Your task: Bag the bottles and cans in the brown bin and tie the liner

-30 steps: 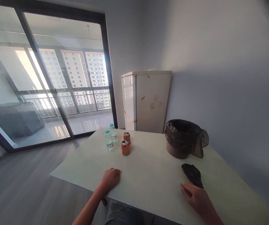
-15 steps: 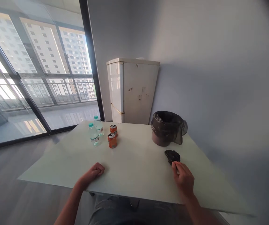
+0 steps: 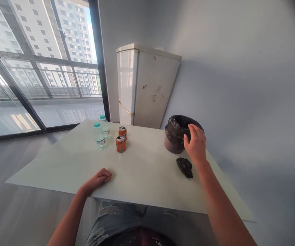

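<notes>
My right hand (image 3: 196,142) is raised in front of the trash can (image 3: 173,146), its fingers apart with nothing in them. A black trash bag (image 3: 174,131) lines the can and folds over its rim; my hand covers part of it, and I cannot tell whether they touch. A folded black plastic bag (image 3: 184,167) lies on the table just in front of the can. My left hand (image 3: 101,177) rests as a loose fist near the table's front edge, with nothing showing in it.
Two clear plastic bottles (image 3: 100,138) with teal caps stand at the table's back left. Beside them are two orange cans (image 3: 120,144). Beyond the white table (image 3: 142,164) stands a fridge (image 3: 152,89), with a wall on the right and glass doors on the left.
My right hand has let go of the folded black bag and moved up and forward to the trash can. The left hand stays put. The view has tilted down slightly.
</notes>
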Action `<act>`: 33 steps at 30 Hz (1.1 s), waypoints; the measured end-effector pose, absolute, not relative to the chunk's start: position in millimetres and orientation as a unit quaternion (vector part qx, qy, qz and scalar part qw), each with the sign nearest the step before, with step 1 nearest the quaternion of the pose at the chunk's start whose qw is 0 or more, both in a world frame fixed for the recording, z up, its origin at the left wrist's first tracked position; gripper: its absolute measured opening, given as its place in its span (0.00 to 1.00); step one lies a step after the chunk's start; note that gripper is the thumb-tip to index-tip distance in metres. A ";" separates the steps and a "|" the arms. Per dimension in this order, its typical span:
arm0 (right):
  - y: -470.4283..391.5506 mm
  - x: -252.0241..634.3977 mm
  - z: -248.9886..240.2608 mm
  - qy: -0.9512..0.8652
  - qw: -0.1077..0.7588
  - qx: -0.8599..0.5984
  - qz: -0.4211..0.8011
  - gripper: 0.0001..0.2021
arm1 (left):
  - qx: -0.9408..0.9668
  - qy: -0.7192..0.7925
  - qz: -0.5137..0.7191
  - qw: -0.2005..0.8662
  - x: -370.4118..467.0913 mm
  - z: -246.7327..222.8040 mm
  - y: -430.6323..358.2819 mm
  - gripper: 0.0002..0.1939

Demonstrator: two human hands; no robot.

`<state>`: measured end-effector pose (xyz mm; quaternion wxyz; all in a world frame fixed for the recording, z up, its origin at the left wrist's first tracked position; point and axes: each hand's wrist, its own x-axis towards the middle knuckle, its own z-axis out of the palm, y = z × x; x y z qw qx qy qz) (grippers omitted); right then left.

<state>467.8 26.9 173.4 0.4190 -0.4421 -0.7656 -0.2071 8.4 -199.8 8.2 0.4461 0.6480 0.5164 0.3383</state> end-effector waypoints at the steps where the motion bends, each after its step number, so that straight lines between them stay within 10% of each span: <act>1: 40.3 466.9 176.2 -0.777 0.388 -0.454 -0.198 0.22 | 0.650 0.512 0.335 0.450 8.8 8.3 -199.4 0.10; 5: 79.7 462.9 174.8 -0.803 0.312 -0.482 -0.158 0.17 | 0.652 0.495 0.330 0.469 10.1 9.5 -197.6 0.08; 27: -112.7 347.9 157.9 -0.845 0.470 -0.250 -0.048 0.24 | 0.649 0.494 0.335 0.471 10.0 13.9 -197.8 0.07; 33: -131.4 442.7 69.0 -0.773 0.490 -0.382 -0.126 0.05 | 0.636 0.501 0.350 0.471 6.7 10.5 -196.4 0.08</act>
